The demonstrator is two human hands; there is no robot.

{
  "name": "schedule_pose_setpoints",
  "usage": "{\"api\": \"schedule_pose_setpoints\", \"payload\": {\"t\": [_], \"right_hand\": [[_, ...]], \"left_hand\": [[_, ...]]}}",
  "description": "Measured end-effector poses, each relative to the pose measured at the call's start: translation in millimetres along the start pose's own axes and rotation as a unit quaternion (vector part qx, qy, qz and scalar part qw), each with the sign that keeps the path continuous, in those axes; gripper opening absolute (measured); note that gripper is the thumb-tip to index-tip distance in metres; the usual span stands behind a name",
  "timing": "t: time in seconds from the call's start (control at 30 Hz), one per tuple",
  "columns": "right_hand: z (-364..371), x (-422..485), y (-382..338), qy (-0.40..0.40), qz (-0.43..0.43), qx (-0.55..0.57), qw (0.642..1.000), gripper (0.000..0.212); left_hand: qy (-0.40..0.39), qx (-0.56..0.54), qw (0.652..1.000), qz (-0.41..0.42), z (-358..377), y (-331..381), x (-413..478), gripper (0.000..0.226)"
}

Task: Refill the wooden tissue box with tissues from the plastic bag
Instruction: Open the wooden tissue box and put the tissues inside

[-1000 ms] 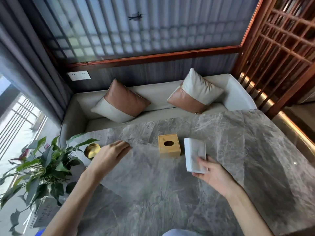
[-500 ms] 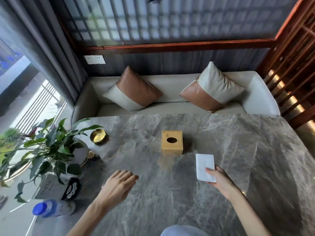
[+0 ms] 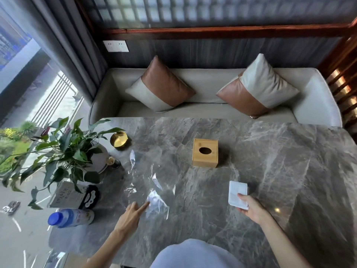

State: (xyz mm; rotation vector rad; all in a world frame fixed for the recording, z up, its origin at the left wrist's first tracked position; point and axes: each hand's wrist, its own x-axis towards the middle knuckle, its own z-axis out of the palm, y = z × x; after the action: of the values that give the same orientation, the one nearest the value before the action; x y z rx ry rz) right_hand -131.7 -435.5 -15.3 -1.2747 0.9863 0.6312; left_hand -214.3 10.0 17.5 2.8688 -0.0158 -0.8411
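Note:
The wooden tissue box (image 3: 205,153) stands upright in the middle of the grey marble table (image 3: 280,151), its oval top opening dark. A clear plastic bag (image 3: 148,188) lies crumpled and flat on the table to the box's near left. My left hand (image 3: 131,215) rests at the bag's near edge, fingers stretched out and touching the plastic. My right hand (image 3: 253,208) grips a white stack of tissues (image 3: 237,192) by its near corner, holding it low over the table, to the near right of the box.
A potted plant (image 3: 63,151), a brass dish (image 3: 119,139), a small card stand (image 3: 65,194) and a blue-capped bottle (image 3: 69,217) lying on its side crowd the table's left edge. A sofa with two cushions (image 3: 208,111) runs behind the table.
The view has tilted down and back. My left hand has drawn towards me along the plastic bag. My right hand has pulled the tissue stack away from the box, closer to me.

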Motion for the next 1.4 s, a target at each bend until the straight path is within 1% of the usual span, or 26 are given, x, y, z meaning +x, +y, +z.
{"api": "schedule_pose_setpoints", "payload": {"t": [0.1,0.2,0.3,0.4,0.43,0.5,0.53,0.6,0.67,0.73,0.77,0.83,0.93,1.1,1.17,1.27,1.4], "right_hand": [[7.3,8.5,-1.0,0.025,-0.011,-0.032,0.999,0.036],[19.3,14.1,1.5,0.063,-0.009,-0.070,0.995,0.044],[27.4,21.6,4.8,0.080,0.005,-0.106,0.991,0.047],[29.4,27.0,10.8,0.092,0.018,-0.148,0.984,0.055],[28.9,28.8,12.9,0.102,0.013,-0.157,0.982,0.058],[26.7,30.3,16.3,0.137,-0.009,-0.164,0.977,0.062],[24.9,30.5,17.5,0.155,-0.016,-0.178,0.972,0.065],[19.9,31.0,20.5,0.174,-0.023,-0.210,0.962,0.071],[16.5,32.0,23.8,0.174,-0.039,-0.209,0.962,0.071],[13.0,34.2,24.4,0.175,-0.047,-0.220,0.958,0.068],[12.2,35.2,23.5,0.174,-0.047,-0.234,0.955,0.067],[12.3,36.6,20.0,0.173,-0.042,-0.264,0.948,0.067],[15.3,36.5,14.1,0.179,-0.040,-0.280,0.942,0.066],[14.6,36.1,12.7,0.168,-0.043,-0.294,0.940,0.066],[13.1,34.5,12.1,0.167,-0.044,-0.311,0.935,0.067],[12.5,30.1,9.3,0.160,-0.055,-0.337,0.926,0.067],[11.1,25.9,5.1,0.121,-0.042,-0.342,0.931,0.072]], "left_hand": [[-0.038,0.003,0.999,-0.007,5.7,10.4,25.6,0.086],[-0.082,-0.020,0.996,-0.014,7.1,15.9,47.9,0.098],[-0.144,-0.028,0.988,-0.050,9.8,16.0,61.3,0.095],[-0.200,-0.032,0.973,-0.112,11.0,18.4,66.4,0.082],[-0.203,-0.036,0.970,-0.127,11.5,20.2,67.7,0.076],[-0.172,-0.038,0.973,-0.148,14.0,22.3,70.3,0.066],[-0.151,-0.038,0.976,-0.149,15.4,23.3,72.4,0.066],[-0.134,-0.045,0.980,-0.142,18.4,27.0,77.0,0.078],[-0.158,-0.063,0.977,-0.131,20.5,31.8,80.6,0.088],[-0.190,-0.080,0.971,-0.121,21.8,36.2,83.8,0.091],[-0.194,-0.084,0.970,-0.119,22.5,37.4,84.5,0.091],[-0.174,-0.087,0.975,-0.112,23.0,38.2,85.5,0.087],[-0.131,-0.091,0.982,-0.099,21.6,37.8,84.1,0.079],[-0.110,-0.092,0.986,-0.090,17.6,41.7,81.7,0.071],[-0.103,-0.095,0.987,-0.081,15.9,45.3,80.9,0.072],[-0.123,-0.099,0.984,-0.084,15.1,49.9,79.6,0.078],[-0.160,-0.105,0.979,-0.071,16.7,51.0,77.5,0.077]]}}
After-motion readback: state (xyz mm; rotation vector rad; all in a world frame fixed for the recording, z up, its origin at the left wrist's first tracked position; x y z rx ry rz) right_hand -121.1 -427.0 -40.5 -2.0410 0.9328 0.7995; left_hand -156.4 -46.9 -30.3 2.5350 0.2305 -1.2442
